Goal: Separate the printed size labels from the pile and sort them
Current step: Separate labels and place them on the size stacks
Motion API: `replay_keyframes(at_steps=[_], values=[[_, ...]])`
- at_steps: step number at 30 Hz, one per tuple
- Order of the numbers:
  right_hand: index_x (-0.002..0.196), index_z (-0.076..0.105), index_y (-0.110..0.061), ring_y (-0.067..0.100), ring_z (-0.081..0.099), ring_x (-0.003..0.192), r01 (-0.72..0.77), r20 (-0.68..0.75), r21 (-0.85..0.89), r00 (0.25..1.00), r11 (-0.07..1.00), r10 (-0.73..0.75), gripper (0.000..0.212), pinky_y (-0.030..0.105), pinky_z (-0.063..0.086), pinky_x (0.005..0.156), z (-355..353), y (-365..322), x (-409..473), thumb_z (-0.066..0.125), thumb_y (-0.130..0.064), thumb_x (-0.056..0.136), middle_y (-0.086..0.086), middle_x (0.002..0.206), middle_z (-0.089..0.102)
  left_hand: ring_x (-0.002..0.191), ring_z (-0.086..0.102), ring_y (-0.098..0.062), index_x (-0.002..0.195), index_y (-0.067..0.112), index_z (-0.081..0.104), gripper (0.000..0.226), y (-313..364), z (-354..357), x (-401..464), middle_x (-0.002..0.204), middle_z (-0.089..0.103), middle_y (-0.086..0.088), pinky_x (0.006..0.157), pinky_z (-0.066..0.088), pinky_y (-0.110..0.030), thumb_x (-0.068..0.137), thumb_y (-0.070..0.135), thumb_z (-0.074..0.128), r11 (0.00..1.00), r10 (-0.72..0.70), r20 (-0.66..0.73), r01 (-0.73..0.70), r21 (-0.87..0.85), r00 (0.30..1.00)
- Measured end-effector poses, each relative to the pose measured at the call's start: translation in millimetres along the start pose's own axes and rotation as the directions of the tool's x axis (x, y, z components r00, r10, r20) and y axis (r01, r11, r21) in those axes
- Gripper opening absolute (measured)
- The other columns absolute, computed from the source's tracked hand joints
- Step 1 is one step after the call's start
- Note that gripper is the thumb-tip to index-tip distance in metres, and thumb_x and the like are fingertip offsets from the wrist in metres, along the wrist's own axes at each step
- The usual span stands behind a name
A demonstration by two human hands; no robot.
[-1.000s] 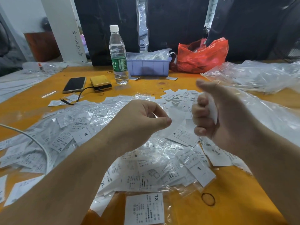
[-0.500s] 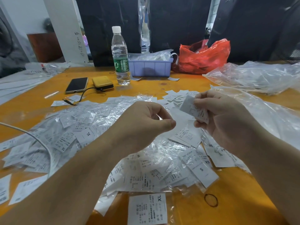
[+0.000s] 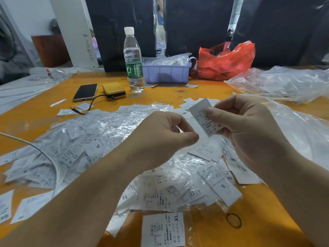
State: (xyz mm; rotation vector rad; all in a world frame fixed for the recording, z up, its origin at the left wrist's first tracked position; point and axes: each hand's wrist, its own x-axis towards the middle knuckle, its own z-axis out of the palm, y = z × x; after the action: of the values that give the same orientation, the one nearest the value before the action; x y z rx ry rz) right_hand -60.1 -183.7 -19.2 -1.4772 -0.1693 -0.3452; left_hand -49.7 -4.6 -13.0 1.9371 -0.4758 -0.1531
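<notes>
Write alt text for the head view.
The right hand pinches one label above a pile of labels and clear film on an orange table; the left hand is curled beside it. Behind stand a bottle, phone and tray.

Both bare forearms reach forward from the lower corners, with the hands raised close together near mid-frame. The left hand (image 3: pixel 160 134) is loosely curled, its thumb tip meeting the bent forefinger; whether anything sits between them cannot be told. The right hand (image 3: pixel 249 129) is curled too, its thumb pressing an XS label (image 3: pixel 204 118) against the fingers.
</notes>
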Motion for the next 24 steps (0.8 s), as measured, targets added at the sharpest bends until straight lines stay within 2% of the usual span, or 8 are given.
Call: replay_keyframes(at_steps=[3,5,8,10,12,18,21,24], values=[[0.072,0.062,-0.014,0.032,0.068,0.073,0.059,-0.045,-0.103,0.997,0.993,-0.064,0.016,0.048,0.057,0.073,3.6,1.3,-3.3,0.074,-0.009,0.08,0.008,0.07,0.069,0.033,0.031,-0.005,0.079,0.013,0.072,0.008,-0.3,1.3,0.6,0.069,0.057,-0.017,0.037,0.025,-0.013,0.084,0.019,0.075,1.0,-0.011,0.011,0.011,0.003,1.0],[0.073,0.062,-0.015,0.035,0.069,0.077,0.083,-0.077,-0.133,0.993,0.988,-0.094,0.016,0.052,0.058,0.075,4.5,0.7,-5.2,0.074,-0.011,0.083,0.008,0.071,0.07,0.033,0.031,-0.005,0.077,0.016,0.072,0.008,-0.6,2.1,1.0,0.064,0.057,-0.013,0.037,0.025,-0.012,0.084,0.02,0.075,1.0,-0.016,0.021,0.016,0.004,1.0],[0.076,0.061,-0.016,0.029,0.071,0.076,0.112,-0.092,-0.166,0.987,0.98,-0.128,0.015,0.046,0.06,0.072,5.3,-1.2,-7.4,0.073,-0.015,0.085,0.01,0.076,0.071,0.034,0.032,-0.005,0.075,0.019,0.072,0.01,-0.5,3.2,0.7,0.062,0.057,-0.008,0.037,0.026,-0.014,0.083,0.022,0.076,1.0,-0.004,0.031,0.004,0.023,1.0],[0.076,0.061,-0.016,0.028,0.071,0.076,0.116,-0.099,-0.169,0.986,0.979,-0.134,0.015,0.045,0.06,0.071,6.2,-1.4,-8.4,0.073,-0.015,0.085,0.011,0.077,0.071,0.041,0.038,-0.009,0.075,0.02,0.072,0.01,-0.8,4.0,0.6,0.075,0.065,-0.019,0.044,0.031,-0.017,0.083,0.026,0.076,0.999,0.001,0.035,-0.003,0.055,0.999],[0.077,0.061,-0.015,0.027,0.071,0.075,0.113,-0.099,-0.18,0.986,0.977,-0.133,0.015,0.046,0.06,0.07,7.5,-1.0,-9.5,0.073,-0.014,0.085,0.009,0.076,0.071,0.048,0.043,-0.012,0.076,0.021,0.072,0.01,-1.0,4.7,0.9,0.085,0.068,-0.02,0.05,0.036,-0.022,0.083,0.028,0.076,0.998,0.001,0.039,-0.004,0.061,0.999],[0.075,0.06,-0.012,0.031,0.07,0.077,0.09,-0.042,-0.153,0.994,0.984,-0.098,0.016,0.053,0.058,0.076,8.6,0.2,-10.0,0.074,-0.008,0.083,0.008,0.073,0.071,0.032,0.029,-0.005,0.071,0.02,0.07,0.015,-0.9,4.3,0.9,0.076,0.062,-0.022,0.035,0.024,-0.015,0.086,0.019,0.073,0.999,-0.005,0.05,0.007,-0.031,0.999],[0.082,0.06,-0.011,0.028,0.067,0.074,0.04,0.014,-0.039,0.999,0.998,-0.039,0.019,0.04,0.058,0.07,7.0,-1.5,-7.1,0.074,0.001,0.077,0.01,0.074,0.066,0.034,0.03,-0.006,0.063,0.025,0.067,0.024,-1.1,2.7,0.7,0.09,0.066,-0.027,0.038,0.026,-0.019,0.086,0.021,0.073,1.0,-0.005,0.025,0.006,-0.027,1.0],[0.098,0.06,-0.01,0.026,0.069,0.073,-0.052,0.088,0.028,0.995,0.998,0.049,0.036,0.033,0.058,0.07,4.6,-4.6,-4.7,0.073,0.001,0.067,0.015,0.08,0.071,0.036,0.033,-0.007,0.066,0.024,0.069,0.019,-2.4,-0.3,1.8,0.077,0.068,-0.017,0.038,0.028,-0.02,0.085,0.024,0.074,1.0,0.006,-0.01,-0.006,-0.021,1.0]])
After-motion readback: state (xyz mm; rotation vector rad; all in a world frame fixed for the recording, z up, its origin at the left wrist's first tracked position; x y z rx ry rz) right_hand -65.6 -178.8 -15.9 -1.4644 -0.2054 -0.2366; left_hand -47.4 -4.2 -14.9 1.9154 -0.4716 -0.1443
